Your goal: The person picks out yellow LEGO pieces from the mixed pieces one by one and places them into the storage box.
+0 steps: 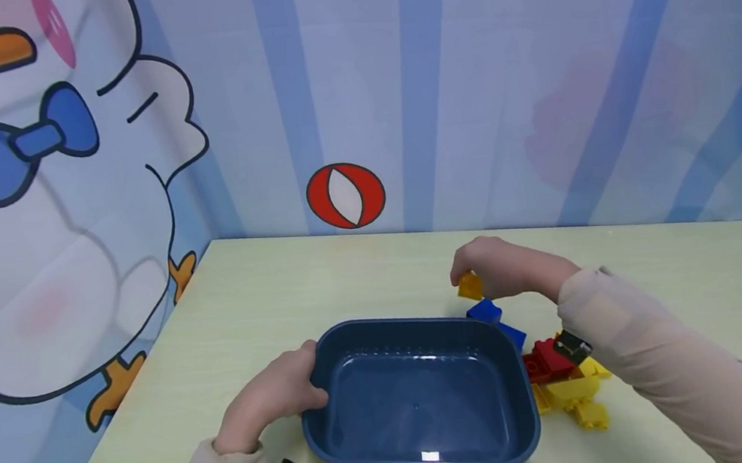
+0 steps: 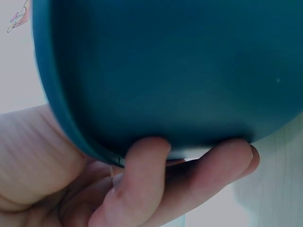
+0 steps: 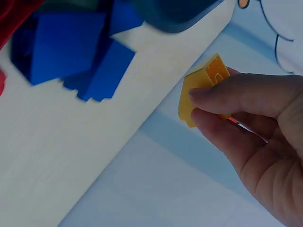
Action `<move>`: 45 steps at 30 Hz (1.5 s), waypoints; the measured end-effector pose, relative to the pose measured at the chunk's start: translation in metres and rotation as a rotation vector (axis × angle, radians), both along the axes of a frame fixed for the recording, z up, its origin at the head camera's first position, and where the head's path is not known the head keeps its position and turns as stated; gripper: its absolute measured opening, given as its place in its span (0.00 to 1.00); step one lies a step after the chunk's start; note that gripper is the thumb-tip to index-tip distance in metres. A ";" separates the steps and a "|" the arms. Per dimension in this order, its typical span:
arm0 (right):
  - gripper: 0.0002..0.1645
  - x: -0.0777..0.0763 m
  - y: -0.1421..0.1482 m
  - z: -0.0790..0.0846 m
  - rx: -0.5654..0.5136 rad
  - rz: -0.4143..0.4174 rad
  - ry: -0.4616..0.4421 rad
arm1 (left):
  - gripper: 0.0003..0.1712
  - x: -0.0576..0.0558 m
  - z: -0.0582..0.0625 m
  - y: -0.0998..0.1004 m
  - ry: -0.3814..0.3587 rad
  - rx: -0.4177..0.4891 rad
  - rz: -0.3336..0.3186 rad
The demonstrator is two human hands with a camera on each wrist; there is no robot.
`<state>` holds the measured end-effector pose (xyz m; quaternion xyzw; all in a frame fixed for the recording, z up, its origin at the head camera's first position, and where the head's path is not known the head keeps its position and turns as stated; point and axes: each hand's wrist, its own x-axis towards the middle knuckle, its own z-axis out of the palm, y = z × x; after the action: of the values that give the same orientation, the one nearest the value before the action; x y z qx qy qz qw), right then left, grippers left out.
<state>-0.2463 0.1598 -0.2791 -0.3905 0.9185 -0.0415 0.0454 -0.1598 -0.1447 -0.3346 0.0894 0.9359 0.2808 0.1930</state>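
Hands [image 1: 279,388] [image 1: 507,266]: yellow block [image 3: 196,80], apparently hollow; navy bin [image 1: 417,408].

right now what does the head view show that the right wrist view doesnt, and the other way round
Only the head view shows the left hand gripping the tray, the loose yellow bricks and the blue bow tie.

Only the right wrist view shows the ring-shaped mark on the held brick, with the fingers pinching it up close.

Both show, at least partly, the right hand, held brick, blue bricks, red bricks, tray and table.
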 end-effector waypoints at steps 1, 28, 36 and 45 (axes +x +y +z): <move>0.20 0.002 -0.004 0.001 0.000 0.011 0.001 | 0.40 0.000 0.000 0.000 0.000 0.000 -0.002; 0.22 0.032 -0.076 0.006 0.009 0.230 -0.024 | 0.37 -0.001 0.000 0.000 0.017 0.003 -0.008; 0.21 0.036 -0.096 -0.005 0.011 0.262 -0.070 | 0.37 -0.001 0.001 -0.001 0.020 -0.006 -0.020; 0.22 0.040 -0.118 -0.020 0.094 0.221 -0.108 | 0.38 -0.001 0.001 -0.002 0.005 -0.004 -0.021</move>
<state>-0.2066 0.0423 -0.2989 -0.4838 0.8671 -0.0139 0.1174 -0.1608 -0.1469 -0.3336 0.0995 0.9360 0.2766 0.1939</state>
